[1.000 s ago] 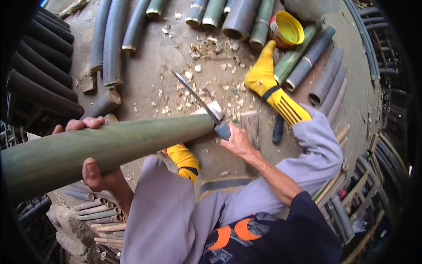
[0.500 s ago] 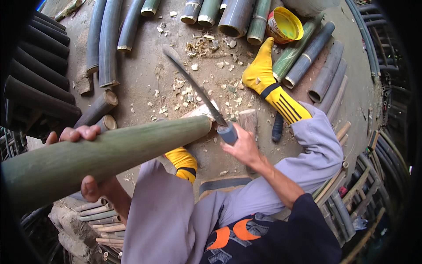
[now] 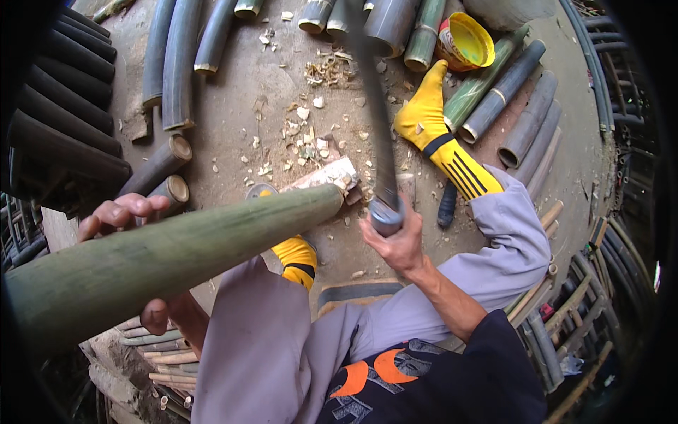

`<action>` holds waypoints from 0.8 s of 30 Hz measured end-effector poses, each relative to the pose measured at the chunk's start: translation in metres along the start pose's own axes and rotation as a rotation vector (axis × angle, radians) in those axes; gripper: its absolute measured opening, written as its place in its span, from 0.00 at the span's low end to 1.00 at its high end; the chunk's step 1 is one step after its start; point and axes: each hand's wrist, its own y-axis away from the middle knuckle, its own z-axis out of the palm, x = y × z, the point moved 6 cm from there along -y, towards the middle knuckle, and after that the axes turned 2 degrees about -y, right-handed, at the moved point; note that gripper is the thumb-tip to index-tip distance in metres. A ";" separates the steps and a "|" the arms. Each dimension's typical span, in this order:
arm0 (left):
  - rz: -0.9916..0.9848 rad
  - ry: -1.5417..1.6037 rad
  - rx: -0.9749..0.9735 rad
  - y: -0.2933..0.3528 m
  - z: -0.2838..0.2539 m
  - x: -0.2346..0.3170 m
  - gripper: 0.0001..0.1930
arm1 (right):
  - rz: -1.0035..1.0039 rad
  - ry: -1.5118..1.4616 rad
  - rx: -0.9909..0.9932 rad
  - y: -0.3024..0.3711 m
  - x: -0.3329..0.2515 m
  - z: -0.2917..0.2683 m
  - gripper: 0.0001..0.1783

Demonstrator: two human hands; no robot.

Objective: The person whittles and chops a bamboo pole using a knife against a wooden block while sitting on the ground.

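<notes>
A thick green bamboo pole [image 3: 183, 247] lies slantwise before me, its cut end toward the middle. My left hand [image 3: 131, 212] is wrapped round it from below, fingertips on the far side and thumb on the near side. In my right hand [image 3: 399, 237] is the handle of a machete [image 3: 381, 141], its long dark blade pointing up and away, smeared by motion. The blade is apart from the pole's end. Just beyond that end lies a pale chopped wood block [image 3: 339, 173].
Wood chips [image 3: 304, 141] litter the ground. Cut bamboo sections [image 3: 180, 71] lie at the far side and right, with a dark stack [image 3: 63, 113] at left. A yellow bucket [image 3: 466, 42] stands beyond my yellow-socked foot [image 3: 424, 116]. A dark-handled tool [image 3: 446, 205] lies near my right leg.
The machete has swung from leaning left to pointing nearly straight away from me. My right hand has turned with it and shifted slightly right. The pole has barely moved.
</notes>
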 end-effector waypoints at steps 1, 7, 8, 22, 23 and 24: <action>0.023 -0.033 0.002 -0.004 0.003 0.001 0.46 | 0.060 0.034 -0.004 0.004 0.007 0.003 0.17; -0.265 -0.130 0.583 0.006 0.015 -0.002 0.44 | 0.375 0.385 -0.283 0.000 0.053 0.029 0.19; -0.260 -0.138 0.647 0.008 0.012 -0.001 0.43 | 0.439 0.350 -0.344 0.001 0.054 0.030 0.21; -0.027 -0.046 0.233 0.017 -0.004 0.005 0.42 | 0.267 0.296 -0.161 -0.012 0.005 0.022 0.18; -0.002 -0.004 0.203 0.014 -0.002 0.005 0.43 | 0.342 0.349 -0.191 -0.008 0.012 0.020 0.18; -0.021 0.013 0.185 0.014 0.000 0.006 0.43 | 0.596 0.141 -0.256 0.004 0.027 0.020 0.18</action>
